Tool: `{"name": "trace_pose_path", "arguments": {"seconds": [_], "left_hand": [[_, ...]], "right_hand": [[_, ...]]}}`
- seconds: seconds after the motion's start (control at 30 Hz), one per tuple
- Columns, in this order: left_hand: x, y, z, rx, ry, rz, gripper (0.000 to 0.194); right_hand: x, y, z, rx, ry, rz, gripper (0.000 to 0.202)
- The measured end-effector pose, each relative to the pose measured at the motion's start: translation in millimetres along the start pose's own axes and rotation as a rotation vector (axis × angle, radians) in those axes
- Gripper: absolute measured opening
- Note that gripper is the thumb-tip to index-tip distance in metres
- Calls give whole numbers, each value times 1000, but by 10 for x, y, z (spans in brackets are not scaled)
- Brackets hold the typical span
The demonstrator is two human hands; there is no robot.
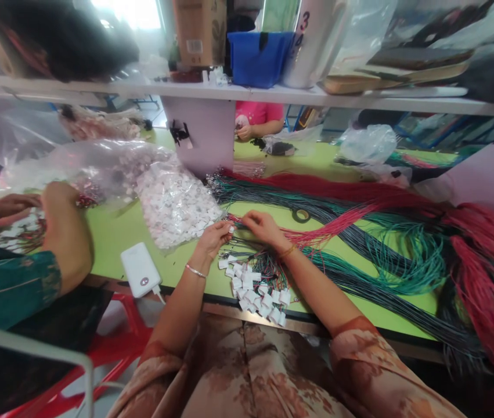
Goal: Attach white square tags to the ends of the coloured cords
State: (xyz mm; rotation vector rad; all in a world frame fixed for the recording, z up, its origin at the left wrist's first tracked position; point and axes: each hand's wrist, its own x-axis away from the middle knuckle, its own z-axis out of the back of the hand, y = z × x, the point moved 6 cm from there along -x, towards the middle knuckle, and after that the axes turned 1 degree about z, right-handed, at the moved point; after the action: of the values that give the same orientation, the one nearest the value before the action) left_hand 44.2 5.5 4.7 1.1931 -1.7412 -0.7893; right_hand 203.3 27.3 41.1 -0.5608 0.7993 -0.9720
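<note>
Many white connectors [251, 284] lie piled at the front edge of the table [110, 238] and could slide off if a forearm brushed them; farther right, pulling the red wires [316, 235] might snag the green wires [416, 249]. The left hand [214, 238] pinches a small white housing [231, 229], while the right hand [265, 227], closed just beside it, seems to grip the red wires, too small to confirm.
</note>
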Motion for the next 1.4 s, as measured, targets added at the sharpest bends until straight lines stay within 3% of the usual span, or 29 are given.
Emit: {"name": "trace_pose_path", "arguments": {"seconds": [0.07, 0.13, 0.23, 0.33, 0.43, 0.57, 0.7, 0.83, 0.97, 1.13, 1.27, 1.4], "left_hand": [[-2, 27, 42, -6, 19, 2, 15], [-6, 40, 61, -9, 21, 5, 15], [-12, 36, 65, -9, 22, 11, 16], [-11, 30, 62, -8, 21, 17, 15], [-8, 32, 53, 4, 17, 20, 14], [-4, 30, 40, 28, 27, 14, 13], [-4, 21, 5, 56, 17, -18, 14], [-4, 13, -19, 88, 23, -41, 17], [-20, -1, -35, 145, -3, -33, 20], [-53, -23, -43, 212, -59, -32, 18], [-35, -25, -96, 265, -117, -24, 14], [5, -6, -140, 274, -135, -16, 11]], "right_hand": [[-163, 155, 102, 120, 21, -85, 22], [-304, 283, 99, 271, -36, -158, 16], [-416, 385, -45, 391, -175, -215, 13], [-438, 403, -156, 393, -230, -223, 12], [-435, 415, -110, 422, -189, -221, 15], [-439, 389, 113, 529, -79, -210, 17], [-482, 166, 205, 410, -51, -159, 12], [-567, -278, 96, 167, -81, -5, 11], [-575, -555, 54, 0, -89, 34, 11], [-338, -462, 107, -94, -90, -16, 17], [-101, -239, 55, -118, -109, -124, 27], [5, -170, -14, -161, -140, -141, 29]]}}
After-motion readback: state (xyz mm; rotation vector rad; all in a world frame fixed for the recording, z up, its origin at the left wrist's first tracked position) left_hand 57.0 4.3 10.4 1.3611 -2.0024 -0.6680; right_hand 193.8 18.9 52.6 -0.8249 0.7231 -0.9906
